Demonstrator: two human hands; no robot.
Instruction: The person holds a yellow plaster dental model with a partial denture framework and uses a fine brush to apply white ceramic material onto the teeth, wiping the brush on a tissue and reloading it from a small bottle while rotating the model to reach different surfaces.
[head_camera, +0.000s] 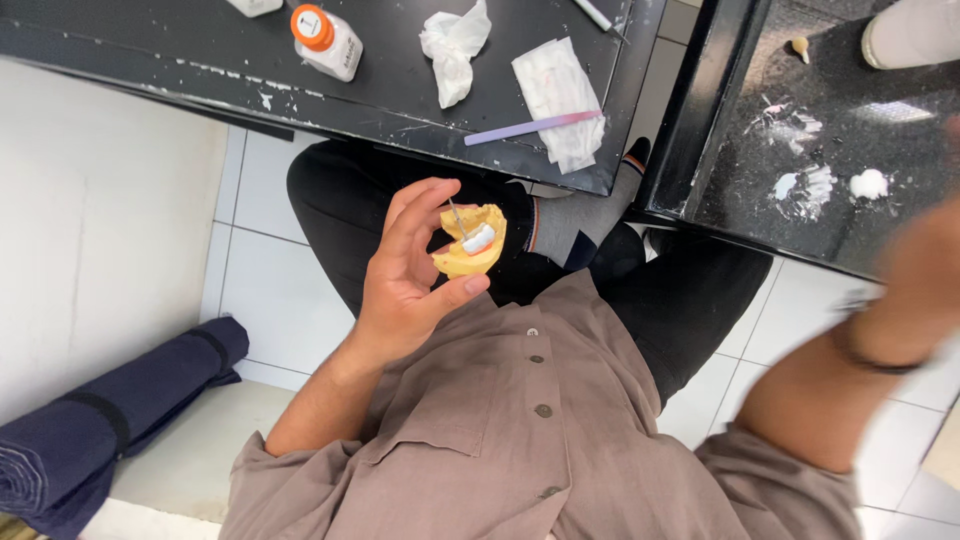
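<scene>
I'm gripping the yellow dental cast (470, 250) in my left hand (408, 275), above my lap; my right hand (915, 275) is blurring, its grip unreadable, well apart.

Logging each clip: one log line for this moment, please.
left hand: holds yellow dental cast | right hand: blurred, raised, contents unclear | black bench: tissues, bottle

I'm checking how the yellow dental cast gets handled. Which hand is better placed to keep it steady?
Left. The left hand already grips the yellow dental cast over the lap, while the right hand is blurred, apart and empty as far as visible.
</scene>
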